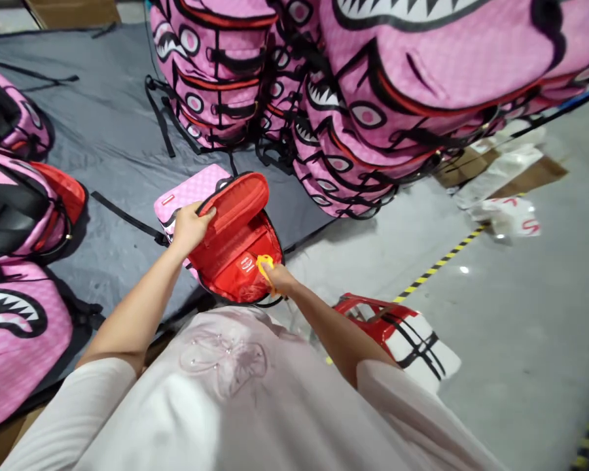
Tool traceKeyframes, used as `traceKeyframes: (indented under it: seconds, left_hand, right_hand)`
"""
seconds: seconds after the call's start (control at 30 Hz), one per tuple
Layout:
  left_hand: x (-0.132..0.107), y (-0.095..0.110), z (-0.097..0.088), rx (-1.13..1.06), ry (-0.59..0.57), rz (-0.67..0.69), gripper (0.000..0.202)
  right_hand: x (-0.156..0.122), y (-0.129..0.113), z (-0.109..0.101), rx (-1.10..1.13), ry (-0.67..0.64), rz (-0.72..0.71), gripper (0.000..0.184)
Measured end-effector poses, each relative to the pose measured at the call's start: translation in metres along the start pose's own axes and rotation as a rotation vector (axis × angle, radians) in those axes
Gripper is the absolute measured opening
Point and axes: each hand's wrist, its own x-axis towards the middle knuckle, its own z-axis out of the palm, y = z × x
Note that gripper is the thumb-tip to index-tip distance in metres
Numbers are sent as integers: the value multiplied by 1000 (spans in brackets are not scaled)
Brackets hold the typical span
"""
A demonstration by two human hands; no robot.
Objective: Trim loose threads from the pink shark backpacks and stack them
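Note:
A small pink backpack (196, 186) lies unzipped at the table's near edge, its red lining (226, 261) facing up. My left hand (191, 229) is closed on the edge of its opened front flap (243, 203), thumb on the red inner side, and holds it up. At the opening's right side, my right hand (282, 280) grips yellow scissors (265, 264) by the looped handle. The scissors' blades cannot be made out against the lining. White print shows on the lining beside them.
Pink shark-mouth backpacks stand in tall stacks (220, 85) at the back and right (353, 131). More backpacks (19, 333) lie along the left of the grey-covered table (108, 131). A red-and-white stool (412, 340), plastic wrapping (500, 176) and striped tape (442, 261) are on the floor.

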Motion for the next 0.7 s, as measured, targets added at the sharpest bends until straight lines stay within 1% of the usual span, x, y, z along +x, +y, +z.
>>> traceKeyframes:
  seconds: [0.07,0.1,0.2,0.27,0.33,0.37,0.4,0.5,0.6,0.7]
  left_hand:
    - [-1,6,3,24,-23,14,23]
    - [-2,7,5,36,-16,11,24]
    - [-2,5,6,59,55,-15,24]
    - [1,2,3,69,120,-15,22]
    - [6,2,-2,78,169,22,20]
    - [8,3,-4,84,176,50,19]
    - [10,5,-5,93,172,76,19]
    - [12,14,-4,145,110,130,18]
    - [9,23,-1,201,75,164,18]
    - [7,26,0,210,60,194,19]
  right_hand:
    - [21,-9,11,187,-93,110,49]
    - [29,-12,17,304,-152,132,52]
    - [37,-6,37,637,-315,57,56]
    - [35,5,45,755,-446,25,53]
    - [31,16,46,760,-601,22,48]
    - [31,21,45,756,-636,18,45]
    - [30,24,44,753,-634,15,43]
    - [32,26,42,737,-554,25,44]
    - [30,23,44,672,-600,16,44]
    - [23,22,44,602,-638,4,45]
